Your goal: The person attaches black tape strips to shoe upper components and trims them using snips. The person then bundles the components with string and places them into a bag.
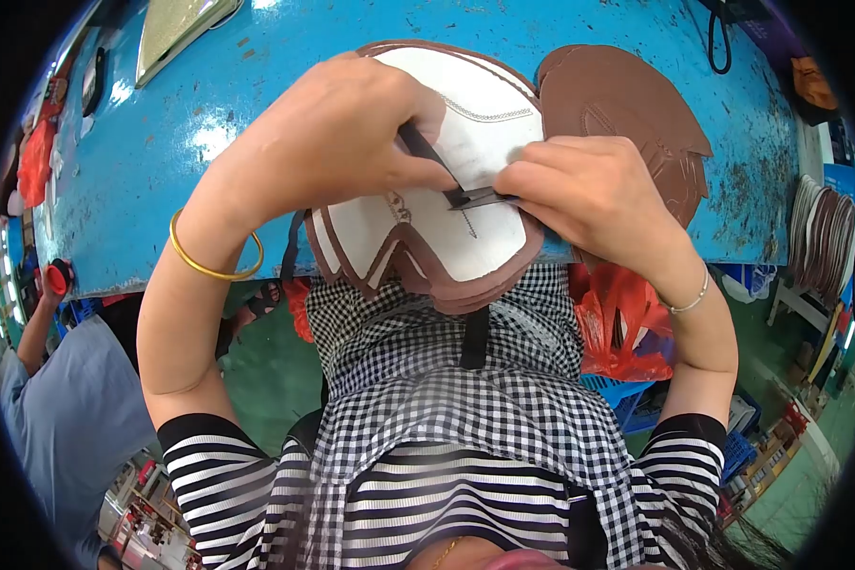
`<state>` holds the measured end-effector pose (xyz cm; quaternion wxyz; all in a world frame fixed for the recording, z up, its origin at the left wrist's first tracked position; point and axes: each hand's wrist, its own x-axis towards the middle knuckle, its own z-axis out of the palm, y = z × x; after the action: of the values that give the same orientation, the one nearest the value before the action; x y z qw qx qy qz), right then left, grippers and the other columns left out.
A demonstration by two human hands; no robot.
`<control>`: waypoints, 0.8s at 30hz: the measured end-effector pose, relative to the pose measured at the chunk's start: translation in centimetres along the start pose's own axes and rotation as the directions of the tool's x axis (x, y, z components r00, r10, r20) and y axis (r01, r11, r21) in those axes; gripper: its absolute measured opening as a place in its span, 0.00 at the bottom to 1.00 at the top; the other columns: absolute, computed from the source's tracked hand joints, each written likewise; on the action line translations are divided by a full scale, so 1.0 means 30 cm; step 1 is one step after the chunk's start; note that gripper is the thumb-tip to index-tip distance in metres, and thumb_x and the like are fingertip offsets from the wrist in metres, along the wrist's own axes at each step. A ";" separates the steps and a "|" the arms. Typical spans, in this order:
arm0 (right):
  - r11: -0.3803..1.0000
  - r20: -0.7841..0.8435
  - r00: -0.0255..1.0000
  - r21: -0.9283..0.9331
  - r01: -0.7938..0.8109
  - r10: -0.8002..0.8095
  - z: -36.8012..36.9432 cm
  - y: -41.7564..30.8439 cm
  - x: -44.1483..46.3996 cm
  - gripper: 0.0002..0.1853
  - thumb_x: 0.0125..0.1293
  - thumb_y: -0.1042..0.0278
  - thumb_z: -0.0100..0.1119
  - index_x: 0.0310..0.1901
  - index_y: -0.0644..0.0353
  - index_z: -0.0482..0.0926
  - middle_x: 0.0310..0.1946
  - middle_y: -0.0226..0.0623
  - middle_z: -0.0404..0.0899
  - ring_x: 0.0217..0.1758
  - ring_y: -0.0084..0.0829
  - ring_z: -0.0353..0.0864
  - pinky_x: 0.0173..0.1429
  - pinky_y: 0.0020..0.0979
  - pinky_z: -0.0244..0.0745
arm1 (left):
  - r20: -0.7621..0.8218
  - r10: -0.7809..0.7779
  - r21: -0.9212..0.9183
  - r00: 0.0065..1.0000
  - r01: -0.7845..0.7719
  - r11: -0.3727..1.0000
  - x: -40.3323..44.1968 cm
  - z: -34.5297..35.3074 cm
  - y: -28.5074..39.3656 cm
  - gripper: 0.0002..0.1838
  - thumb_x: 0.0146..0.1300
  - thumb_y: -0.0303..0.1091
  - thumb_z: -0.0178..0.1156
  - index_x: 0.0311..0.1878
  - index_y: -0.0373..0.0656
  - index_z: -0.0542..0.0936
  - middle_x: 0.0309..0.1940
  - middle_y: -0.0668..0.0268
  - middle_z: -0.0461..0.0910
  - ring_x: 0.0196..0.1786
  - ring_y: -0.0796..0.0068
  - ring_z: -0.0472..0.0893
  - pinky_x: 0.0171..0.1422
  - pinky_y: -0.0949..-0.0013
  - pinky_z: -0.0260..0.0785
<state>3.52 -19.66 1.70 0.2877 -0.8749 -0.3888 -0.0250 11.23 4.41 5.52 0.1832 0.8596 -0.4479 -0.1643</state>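
A stack of brown shoe-upper-like pieces with white lining lies at the near table edge, white side up, with stitched lines showing. My left hand rests over its left part, fingers closed on a narrow black strip. This strip slants down to the middle of the white face, where it meets a short flat dark length running right. My right hand pinches that dark end between thumb and fingers. Whether both lengths are one folded strip I cannot tell. Fingertips partly hide it.
More brown pieces lie stacked to the right on the blue table. A yellowish flat item is at the back left. Red plastic bags hang below the edge. Another person in a blue-grey top is at left.
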 end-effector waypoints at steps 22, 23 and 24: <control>0.982 0.091 0.984 -0.122 -0.143 0.155 -0.051 0.023 0.109 0.18 0.67 0.47 0.57 0.43 0.54 0.76 0.28 0.40 0.81 0.31 0.44 0.82 0.33 0.41 0.74 | 0.043 -0.023 -0.192 0.999 0.031 0.981 -0.029 0.003 -0.052 0.08 0.59 0.32 0.62 0.38 0.39 0.78 0.28 0.57 0.78 0.31 0.57 0.75 0.38 0.61 0.68; 0.984 0.088 0.986 -0.123 -0.129 0.141 -0.040 0.026 0.120 0.19 0.69 0.45 0.55 0.41 0.56 0.76 0.26 0.40 0.81 0.30 0.44 0.82 0.32 0.41 0.74 | 0.042 -0.013 -0.191 0.999 0.021 0.981 -0.027 0.003 -0.054 0.08 0.59 0.32 0.62 0.37 0.38 0.77 0.28 0.57 0.78 0.31 0.58 0.75 0.38 0.61 0.68; 0.983 0.104 0.984 -0.133 -0.128 0.142 -0.033 0.025 0.134 0.19 0.69 0.45 0.55 0.40 0.55 0.76 0.25 0.40 0.80 0.29 0.44 0.81 0.32 0.41 0.74 | 0.042 -0.005 -0.191 0.999 0.013 0.981 -0.026 0.003 -0.056 0.08 0.59 0.32 0.62 0.37 0.38 0.77 0.28 0.57 0.77 0.31 0.58 0.74 0.38 0.61 0.67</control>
<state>7.02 -17.91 3.25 0.2107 -0.9156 -0.3420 0.0198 11.97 5.94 4.76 0.2551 0.8364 -0.4299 -0.2250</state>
